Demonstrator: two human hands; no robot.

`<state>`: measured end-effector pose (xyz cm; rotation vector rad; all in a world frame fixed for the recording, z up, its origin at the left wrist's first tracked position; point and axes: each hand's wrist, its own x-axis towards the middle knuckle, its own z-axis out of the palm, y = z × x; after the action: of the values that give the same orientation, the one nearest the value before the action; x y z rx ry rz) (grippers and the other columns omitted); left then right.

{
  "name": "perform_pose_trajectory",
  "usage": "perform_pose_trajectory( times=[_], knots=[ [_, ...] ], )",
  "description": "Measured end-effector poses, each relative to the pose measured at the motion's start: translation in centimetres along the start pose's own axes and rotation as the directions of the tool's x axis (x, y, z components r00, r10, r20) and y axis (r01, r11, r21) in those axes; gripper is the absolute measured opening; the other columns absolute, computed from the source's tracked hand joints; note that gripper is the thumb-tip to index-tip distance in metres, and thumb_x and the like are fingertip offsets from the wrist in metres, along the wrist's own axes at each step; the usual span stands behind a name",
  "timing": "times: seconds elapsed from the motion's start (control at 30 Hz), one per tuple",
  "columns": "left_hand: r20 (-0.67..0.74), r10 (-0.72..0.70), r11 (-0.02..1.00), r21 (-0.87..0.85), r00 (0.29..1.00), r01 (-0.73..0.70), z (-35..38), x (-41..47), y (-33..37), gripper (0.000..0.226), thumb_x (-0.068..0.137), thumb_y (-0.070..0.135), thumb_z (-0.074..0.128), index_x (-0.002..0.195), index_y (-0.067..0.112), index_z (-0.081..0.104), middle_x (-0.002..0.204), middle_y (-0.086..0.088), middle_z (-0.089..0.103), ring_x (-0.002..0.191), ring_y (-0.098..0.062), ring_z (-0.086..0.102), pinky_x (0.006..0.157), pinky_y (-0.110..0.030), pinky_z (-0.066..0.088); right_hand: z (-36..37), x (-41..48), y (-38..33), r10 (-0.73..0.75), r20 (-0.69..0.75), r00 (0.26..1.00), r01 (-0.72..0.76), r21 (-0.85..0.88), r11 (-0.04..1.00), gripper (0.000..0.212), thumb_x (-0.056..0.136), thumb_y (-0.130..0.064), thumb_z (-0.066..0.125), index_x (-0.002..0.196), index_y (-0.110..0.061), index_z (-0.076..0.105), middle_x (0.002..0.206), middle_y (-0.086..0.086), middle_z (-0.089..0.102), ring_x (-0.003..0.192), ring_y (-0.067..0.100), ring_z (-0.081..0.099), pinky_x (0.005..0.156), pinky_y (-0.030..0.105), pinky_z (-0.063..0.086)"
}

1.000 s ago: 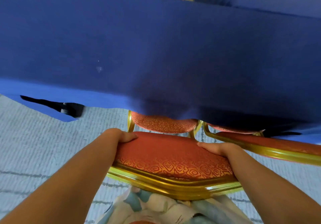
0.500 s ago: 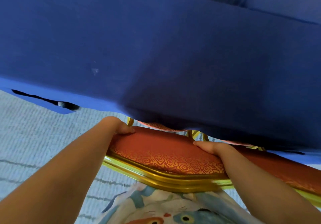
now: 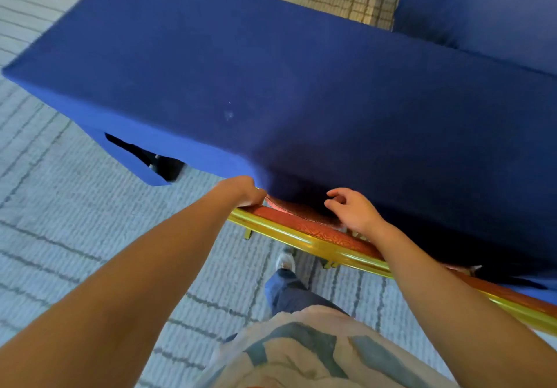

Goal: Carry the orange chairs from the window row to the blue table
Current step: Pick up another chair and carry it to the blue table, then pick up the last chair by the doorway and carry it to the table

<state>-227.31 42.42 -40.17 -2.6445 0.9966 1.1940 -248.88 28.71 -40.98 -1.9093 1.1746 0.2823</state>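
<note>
The floor [image 3: 75, 222] is pale grey carpet with a ribbed weave and darker grid lines; beyond the far edge of the table [image 3: 301, 86] it changes to a tan section with the same grid. The table stands directly on the floor and is wrapped in a fitted blue cloth. A small pale speck [image 3: 229, 115] marks the cloth near the middle of the top. At the table's near left corner a slit in the cloth exposes a dark leg [image 3: 162, 164]. A second blue table [image 3: 488, 5] stands past the table's far right end. An orange chair [image 3: 319, 232] with a gold frame stands on the floor against the table's near edge, seat tucked under the cloth. One shoe [image 3: 285, 261] rests on the floor just beside that chair.
</note>
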Motion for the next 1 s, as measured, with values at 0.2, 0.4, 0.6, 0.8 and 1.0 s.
perform_pose_trajectory(
  times=[0.2, 0.4, 0.6, 0.8, 1.0],
  knots=[
    [-0.278, 0.025, 0.948, -0.297, 0.96, -0.111, -1.9, -6.3, -3.0, 0.036, 0.092, 0.037, 0.051, 0.119, 0.015, 0.059, 0.127, -0.007, 0.06, 0.115, -0.026, 0.057, 0.097, -0.033, 0.044, 0.4, -5.4, -7.4, -0.217, -0.164, 0.962, 0.229, 0.06, 0.971, 0.032, 0.093, -0.032, 0.062, 0.124, -0.025, 0.063, 0.116, -0.005, 0.065, 0.104, 0.015, 0.062, 0.095, 0.033, 0.047],
    [-0.432, -0.038, 0.863, -0.469, 0.901, -0.188, -3.5, -13.6, -10.9, 0.046, 0.092, 0.043, 0.051, 0.132, 0.021, 0.051, 0.12, -0.006, 0.062, 0.085, -0.024, 0.063, 0.07, -0.031, 0.049, 4.0, -10.6, -15.4, -0.433, -0.152, 0.889, 0.434, -0.027, 0.901, 0.035, 0.094, -0.029, 0.059, 0.129, -0.026, 0.06, 0.127, -0.006, 0.059, 0.105, 0.012, 0.062, 0.096, 0.036, 0.047],
    [-0.555, -0.209, 0.766, -0.605, 0.805, -0.218, -4.9, -21.7, -22.6, 0.035, 0.092, 0.036, 0.055, 0.123, 0.018, 0.056, 0.109, -0.005, 0.067, 0.095, -0.023, 0.064, 0.086, -0.033, 0.049, 11.5, -14.6, -25.0, -0.59, -0.033, 0.806, 0.59, -0.026, 0.807, 0.036, 0.094, -0.031, 0.06, 0.13, -0.028, 0.058, 0.13, -0.008, 0.056, 0.105, 0.008, 0.057, 0.095, 0.033, 0.046],
    [-0.583, -0.468, 0.615, -0.755, 0.664, -0.229, -5.4, -28.2, -33.6, 0.039, 0.087, 0.038, 0.059, 0.12, 0.017, 0.058, 0.102, -0.004, 0.067, 0.09, -0.023, 0.066, 0.087, -0.042, 0.053, 18.4, -18.0, -35.3, -0.71, 0.153, 0.688, 0.724, -0.07, 0.686, 0.042, 0.094, -0.033, 0.061, 0.135, -0.028, 0.054, 0.136, -0.005, 0.053, 0.115, 0.012, 0.057, 0.1, 0.035, 0.044],
    [-0.543, -0.66, 0.529, -0.827, 0.519, -0.192, -6.2, -33.2, -43.7, 0.036, 0.087, 0.043, 0.057, 0.117, 0.023, 0.058, 0.101, 0.002, 0.066, 0.088, -0.018, 0.066, 0.085, -0.04, 0.054, 24.7, -20.1, -46.0, -0.774, 0.346, 0.531, 0.837, -0.07, 0.543, 0.048, 0.096, -0.037, 0.058, 0.142, -0.026, 0.048, 0.144, -0.003, 0.046, 0.127, 0.014, 0.05, 0.102, 0.038, 0.045]
  ],
)
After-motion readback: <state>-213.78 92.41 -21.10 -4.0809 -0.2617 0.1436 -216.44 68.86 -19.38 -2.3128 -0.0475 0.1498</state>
